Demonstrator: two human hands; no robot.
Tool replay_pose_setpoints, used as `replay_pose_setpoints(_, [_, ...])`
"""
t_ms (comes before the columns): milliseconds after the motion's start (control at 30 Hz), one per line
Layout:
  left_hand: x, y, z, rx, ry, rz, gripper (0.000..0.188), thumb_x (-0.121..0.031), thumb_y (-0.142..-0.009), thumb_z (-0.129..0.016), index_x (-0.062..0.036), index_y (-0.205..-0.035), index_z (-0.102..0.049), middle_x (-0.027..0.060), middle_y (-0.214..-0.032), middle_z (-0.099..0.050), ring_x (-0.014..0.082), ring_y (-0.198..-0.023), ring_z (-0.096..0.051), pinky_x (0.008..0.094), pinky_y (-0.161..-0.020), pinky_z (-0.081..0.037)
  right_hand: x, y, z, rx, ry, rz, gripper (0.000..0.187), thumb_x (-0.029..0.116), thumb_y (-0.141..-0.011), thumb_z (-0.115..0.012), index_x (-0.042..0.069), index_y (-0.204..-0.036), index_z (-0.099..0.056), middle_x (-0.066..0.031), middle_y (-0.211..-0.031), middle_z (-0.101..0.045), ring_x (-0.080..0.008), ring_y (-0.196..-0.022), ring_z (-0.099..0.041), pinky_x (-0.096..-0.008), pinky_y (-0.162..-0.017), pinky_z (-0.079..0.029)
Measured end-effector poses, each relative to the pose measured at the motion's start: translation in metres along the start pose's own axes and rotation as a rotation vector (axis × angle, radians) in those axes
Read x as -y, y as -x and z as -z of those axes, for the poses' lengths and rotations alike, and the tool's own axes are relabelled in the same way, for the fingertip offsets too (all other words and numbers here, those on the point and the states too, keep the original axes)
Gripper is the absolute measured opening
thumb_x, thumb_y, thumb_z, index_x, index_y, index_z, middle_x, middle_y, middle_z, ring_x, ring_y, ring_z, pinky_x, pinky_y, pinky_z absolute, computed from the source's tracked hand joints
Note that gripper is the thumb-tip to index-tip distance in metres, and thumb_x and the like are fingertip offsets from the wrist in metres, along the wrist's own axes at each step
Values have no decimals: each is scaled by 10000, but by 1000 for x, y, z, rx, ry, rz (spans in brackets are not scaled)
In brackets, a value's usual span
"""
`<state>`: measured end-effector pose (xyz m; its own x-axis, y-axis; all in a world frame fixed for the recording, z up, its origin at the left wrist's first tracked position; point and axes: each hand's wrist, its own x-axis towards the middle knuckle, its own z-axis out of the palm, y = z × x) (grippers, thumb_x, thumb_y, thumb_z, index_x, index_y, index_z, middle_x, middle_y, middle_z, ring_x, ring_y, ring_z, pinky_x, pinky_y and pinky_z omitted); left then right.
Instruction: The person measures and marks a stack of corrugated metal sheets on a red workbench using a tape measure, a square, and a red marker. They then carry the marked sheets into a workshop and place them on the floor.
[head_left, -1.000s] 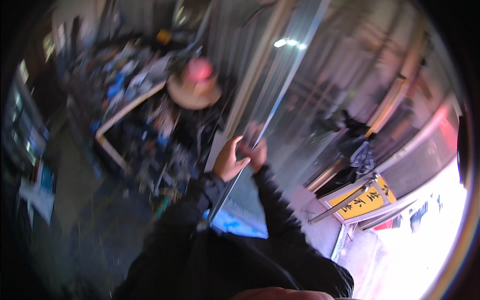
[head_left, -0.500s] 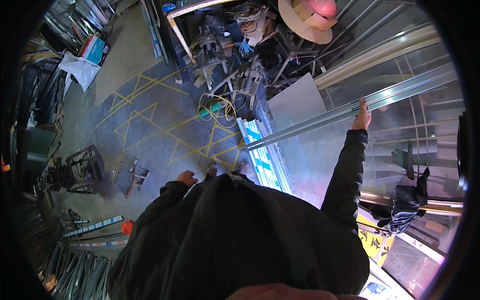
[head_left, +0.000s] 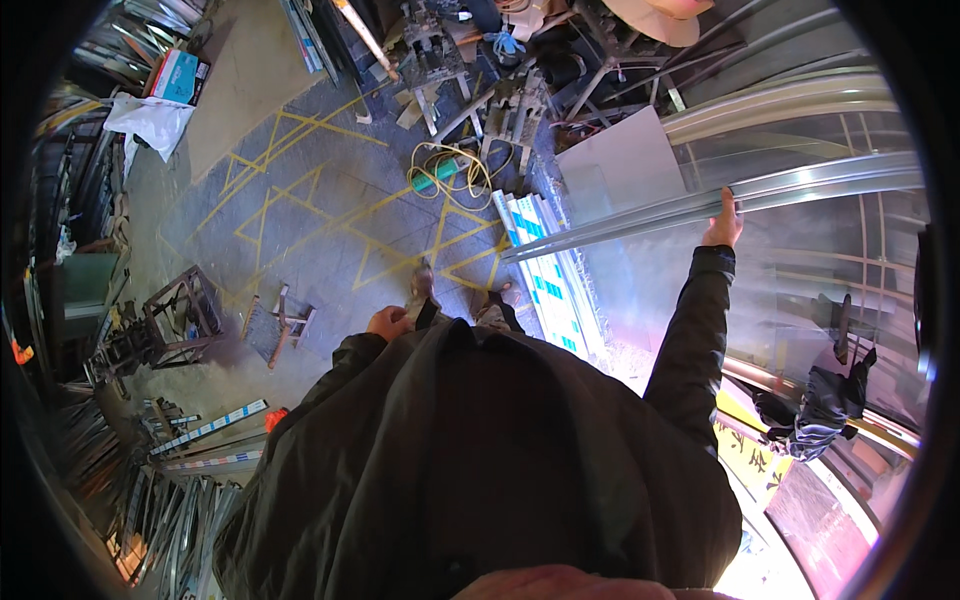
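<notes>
My right hand (head_left: 723,222), arm stretched out, is closed round a long silver metal profile (head_left: 640,226). The grooved bar slants from above a bundle of white-and-blue wrapped profiles out to the far right. Whether its lower end touches the bundle (head_left: 545,285) I cannot tell. Low by my left thigh hangs my left hand (head_left: 390,322), its fingers loosely bent and slightly apart, with nothing seen in it. Behind the bar stands a large glassy panel (head_left: 650,300), and a pale flat sheet (head_left: 625,160) leans there too.
A yellow cable lies coiled around a green tool (head_left: 438,175) on the yellow-marked floor. A small stool (head_left: 277,328) and a dark metal frame (head_left: 185,310) stand at left. Dark machines (head_left: 515,110) are ahead; many metal strips (head_left: 190,525) lie at lower left.
The view has shifted, so the floor things appear farther right and higher. My right hand still grips the profile. My left hand has come closer to my left leg.
</notes>
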<state>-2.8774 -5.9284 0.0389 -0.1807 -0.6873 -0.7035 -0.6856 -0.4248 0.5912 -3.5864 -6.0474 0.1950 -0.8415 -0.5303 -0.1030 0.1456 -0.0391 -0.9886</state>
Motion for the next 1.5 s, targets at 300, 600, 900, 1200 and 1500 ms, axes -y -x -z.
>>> replay_pose_setpoints(300, [29,-80,98,80,-106,-47,420,-363,-799,-688,-28,-1052,-673,149,-965,-707,266,-920,-682,377,-822,-529,-105,73,48,-417,546,205,366,315,-874,-642,-1,-696,-603,11,-653,-454,-123,-656,-409,-342,-614,-386])
replay_pose_setpoints(600, [-10,-179,250,179,-466,-165,473,-458,-895,-512,-28,-777,-668,187,-793,-677,364,-779,-653,467,-730,-489,-347,402,-8,825,1375,-654,522,519,-941,-430,85,-1030,-706,-159,-937,-705,-340,-912,-662,-455,-871,-474])
replay_pose_setpoints(900, [-2,-239,280,177,-393,-148,414,-441,-809,-636,-30,-859,-650,222,-879,-649,403,-845,-617,485,-748,-487,-386,357,-249,622,698,-815,265,270,-937,-462,81,-897,-643,-87,-829,-696,-216,-762,-672,-375,-624,-503])
replay_pose_setpoints(1200, [36,-340,313,298,-828,-378,706,-394,-710,-780,-139,-1316,-522,177,-1411,-435,409,-1297,-398,528,-1014,-373,-617,288,-349,444,-5,-848,190,222,-945,-542,79,-1034,-628,-53,-924,-652,-191,-815,-643,-340,-599,-489])
replay_pose_setpoints(1500, [1,-441,351,232,-758,-422,372,-243,-719,-780,-75,-1018,-636,179,-1216,-590,382,-1159,-532,457,-982,-433,-733,201,-405,-123,-662,-768,299,269,-955,-515,71,-1174,-567,-93,-1053,-645,-238,-1011,-599,-378,-841,-485])
